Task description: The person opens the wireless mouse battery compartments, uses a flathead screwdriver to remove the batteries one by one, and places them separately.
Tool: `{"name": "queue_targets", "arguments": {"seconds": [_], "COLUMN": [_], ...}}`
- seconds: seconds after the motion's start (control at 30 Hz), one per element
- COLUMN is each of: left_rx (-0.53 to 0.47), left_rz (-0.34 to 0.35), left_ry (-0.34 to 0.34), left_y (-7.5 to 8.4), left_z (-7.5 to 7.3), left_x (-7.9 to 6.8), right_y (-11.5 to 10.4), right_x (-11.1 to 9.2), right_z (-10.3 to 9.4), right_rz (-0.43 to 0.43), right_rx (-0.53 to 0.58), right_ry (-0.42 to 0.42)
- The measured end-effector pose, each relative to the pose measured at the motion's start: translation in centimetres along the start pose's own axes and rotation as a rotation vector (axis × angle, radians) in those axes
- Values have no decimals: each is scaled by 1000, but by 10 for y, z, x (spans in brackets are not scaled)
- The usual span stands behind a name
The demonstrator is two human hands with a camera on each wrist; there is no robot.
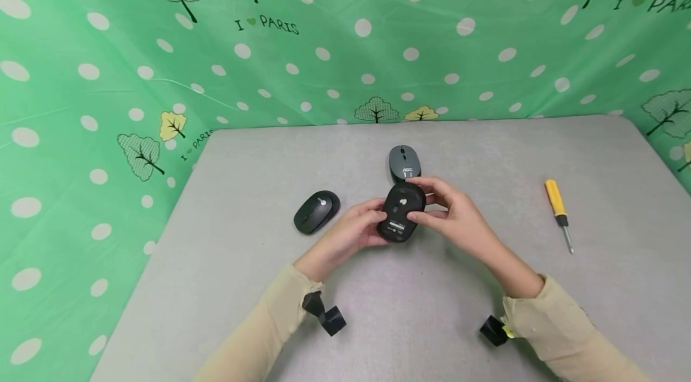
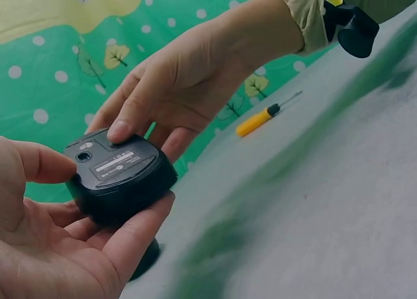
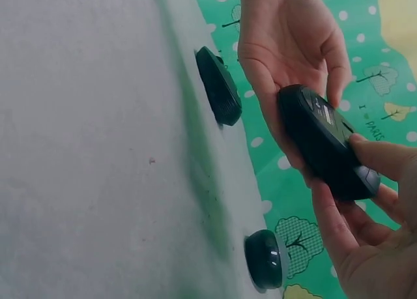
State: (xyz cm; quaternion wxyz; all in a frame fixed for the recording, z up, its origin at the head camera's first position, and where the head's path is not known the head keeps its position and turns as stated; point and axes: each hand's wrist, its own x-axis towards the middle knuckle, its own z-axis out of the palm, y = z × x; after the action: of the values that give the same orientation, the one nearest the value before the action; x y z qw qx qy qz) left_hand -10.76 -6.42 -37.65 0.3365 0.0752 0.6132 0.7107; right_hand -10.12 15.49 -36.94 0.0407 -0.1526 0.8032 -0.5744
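Observation:
A black computer mouse (image 1: 399, 214) is held above the table, its underside with a printed label turned up. My left hand (image 1: 358, 226) grips its left side, thumb on the underside and fingers beneath, as the left wrist view shows. On the opposite side my right hand (image 1: 453, 214) pinches it, the thumb pressing on the underside near the label. In the right wrist view both hands hold the mouse (image 3: 319, 142) at its two ends. Behind it a dark grey mouse (image 1: 404, 161) marked AOC lies on the table. Another black mouse (image 1: 317, 212) lies left of my left hand.
A screwdriver (image 1: 556, 205) with a yellow handle lies on the right of the grey table (image 1: 205, 286). Green polka-dot cloth (image 1: 324, 22) hangs behind the table's far edge. Each sleeve carries a small black wrist camera (image 1: 333, 320).

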Motion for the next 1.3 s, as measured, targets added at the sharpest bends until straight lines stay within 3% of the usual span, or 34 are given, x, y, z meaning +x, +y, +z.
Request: {"name": "queue_targets", "arguments": {"seconds": [0.67,1.03,1.3], "left_rx": [39,12,99], "left_rz": [-8,-4,108], "left_ry": [25,19,77], "left_y": [-1,-3,-5], "left_z": [4,4,5], "left_x": [1,1,3], "right_y": [-2,5,5], "right_x": [-2,-1,-2], "right_z": [5,8,5], "right_rz": [-8,16,5], "right_rx": [-192,-11,-31], "right_ry": [60,35,75]}}
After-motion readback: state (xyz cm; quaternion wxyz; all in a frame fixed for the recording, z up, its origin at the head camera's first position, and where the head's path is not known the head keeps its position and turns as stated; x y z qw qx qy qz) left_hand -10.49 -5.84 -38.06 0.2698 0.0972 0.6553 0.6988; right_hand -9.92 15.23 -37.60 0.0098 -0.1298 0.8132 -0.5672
